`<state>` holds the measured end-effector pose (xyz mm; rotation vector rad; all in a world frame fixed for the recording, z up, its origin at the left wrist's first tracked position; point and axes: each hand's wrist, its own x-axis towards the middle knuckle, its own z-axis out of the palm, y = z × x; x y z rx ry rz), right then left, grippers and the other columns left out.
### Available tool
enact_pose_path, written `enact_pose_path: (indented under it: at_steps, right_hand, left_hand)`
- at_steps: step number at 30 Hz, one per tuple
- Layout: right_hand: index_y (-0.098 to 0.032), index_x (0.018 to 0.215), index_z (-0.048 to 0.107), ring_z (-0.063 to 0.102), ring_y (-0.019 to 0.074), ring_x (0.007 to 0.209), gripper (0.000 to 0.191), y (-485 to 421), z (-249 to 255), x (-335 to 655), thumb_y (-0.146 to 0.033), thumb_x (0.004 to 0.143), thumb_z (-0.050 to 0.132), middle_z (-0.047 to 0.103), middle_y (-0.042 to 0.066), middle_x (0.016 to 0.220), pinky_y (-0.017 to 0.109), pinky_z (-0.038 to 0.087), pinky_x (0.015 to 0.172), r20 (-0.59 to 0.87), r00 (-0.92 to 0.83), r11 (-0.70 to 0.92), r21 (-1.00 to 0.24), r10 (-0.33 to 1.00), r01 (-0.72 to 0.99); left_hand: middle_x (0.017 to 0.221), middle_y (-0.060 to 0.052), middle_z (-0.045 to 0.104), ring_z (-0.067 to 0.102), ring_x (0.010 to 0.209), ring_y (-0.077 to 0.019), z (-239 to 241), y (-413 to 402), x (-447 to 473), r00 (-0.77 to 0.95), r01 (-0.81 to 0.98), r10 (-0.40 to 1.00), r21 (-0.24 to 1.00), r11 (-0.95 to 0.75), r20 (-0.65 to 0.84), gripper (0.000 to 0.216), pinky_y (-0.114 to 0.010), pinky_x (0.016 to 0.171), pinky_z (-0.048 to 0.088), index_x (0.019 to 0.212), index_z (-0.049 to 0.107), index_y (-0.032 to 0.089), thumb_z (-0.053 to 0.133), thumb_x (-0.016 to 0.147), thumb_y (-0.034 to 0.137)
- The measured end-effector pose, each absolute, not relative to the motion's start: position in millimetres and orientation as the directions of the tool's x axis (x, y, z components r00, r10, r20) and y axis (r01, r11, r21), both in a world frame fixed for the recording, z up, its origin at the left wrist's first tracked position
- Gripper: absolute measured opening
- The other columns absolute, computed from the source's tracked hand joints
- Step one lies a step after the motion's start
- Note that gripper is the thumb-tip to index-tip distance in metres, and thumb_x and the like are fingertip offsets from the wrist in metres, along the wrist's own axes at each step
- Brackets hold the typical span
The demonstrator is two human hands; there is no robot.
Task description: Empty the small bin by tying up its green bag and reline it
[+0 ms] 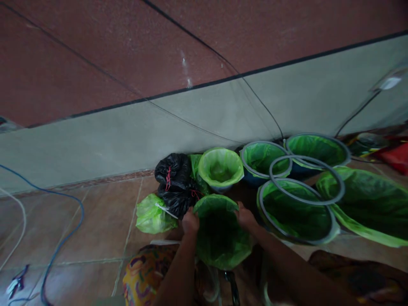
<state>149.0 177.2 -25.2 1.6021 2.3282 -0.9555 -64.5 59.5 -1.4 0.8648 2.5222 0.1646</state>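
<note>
pinching its rim with their fingers at opposite sides, left hand [190, 222] and right hand [246, 216] hold a green bag [221, 250] — black bags [179, 172] lie nearby.

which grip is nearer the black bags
Left: the left grip is beside the black bags, at the left edge of the held green bag; the right grip is at its right edge, farther off.

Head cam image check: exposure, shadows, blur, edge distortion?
Head view: dim overall; the held green liner is deeply shadowed inside; left hand and right hand legible but soft; white wall fitting at upper right bright and smeared; rightmost green liner looks stretched toward the frame edge, likely wide-angle distortion.
</note>
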Motion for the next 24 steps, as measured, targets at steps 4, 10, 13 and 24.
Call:
enact_pose_path:
  at_steps: [4,10,13,24]
  right_hand:
    - [-0.006,0.136,0.051,0.063,0.0276,0.113,0.052,189.4,-8.2,144.3,-0.039,0.095,0.046,0.067,0.021,0.122,0.035,0.045,0.094,-0.262,-0.419,0.263,-0.474,0.869,0.841]
    - [-0.021,0.1,0.075,0.066,0.0214,0.101,0.032,224.7,20.7,89.6,-0.027,0.095,0.044,0.074,0.009,0.107,0.029,0.045,0.09,-0.112,-0.574,0.434,-0.543,0.811,0.719]
    - [-0.02,0.095,0.077,0.068,0.0211,0.097,0.03,231.6,16.1,65.1,-0.025,0.094,0.047,0.076,0.008,0.103,0.028,0.046,0.087,-0.173,-0.622,0.451,-0.546,0.764,0.706]
    - [-0.019,0.111,0.073,0.067,0.021,0.105,0.026,229.2,-19.5,73.7,-0.022,0.09,0.057,0.075,0.008,0.112,0.03,0.045,0.095,-0.142,-0.778,0.557,-0.621,0.612,0.552]
  left_hand:
    - [0.127,-0.018,0.065,0.06,0.118,-0.0323,15.7,67.5,-73.3,-0.718,0.501,0.556,0.245,0.83,-0.419,0.062,-0.039,0.091,0.047,0.136,0.053,0.018,0.068,0.077,0.029]
    - [0.12,-0.011,0.071,0.065,0.108,-0.0185,33.2,116.2,-88.7,-0.698,0.5,0.679,0.525,0.689,-0.226,0.036,-0.026,0.089,0.045,0.118,0.068,0.018,0.042,0.095,0.03]
    - [0.101,-0.008,0.076,0.067,0.092,-0.0166,22.1,136.0,-89.2,-0.619,0.55,0.74,0.526,0.649,-0.264,0.037,-0.023,0.079,0.045,0.097,0.075,0.019,0.04,0.096,0.031]
    - [0.118,-0.005,0.072,0.064,0.11,-0.0177,-12.4,123.9,-84.4,-0.33,0.718,0.897,0.539,0.44,-0.293,0.03,-0.025,0.098,0.044,0.118,0.069,0.024,0.056,0.091,0.029]
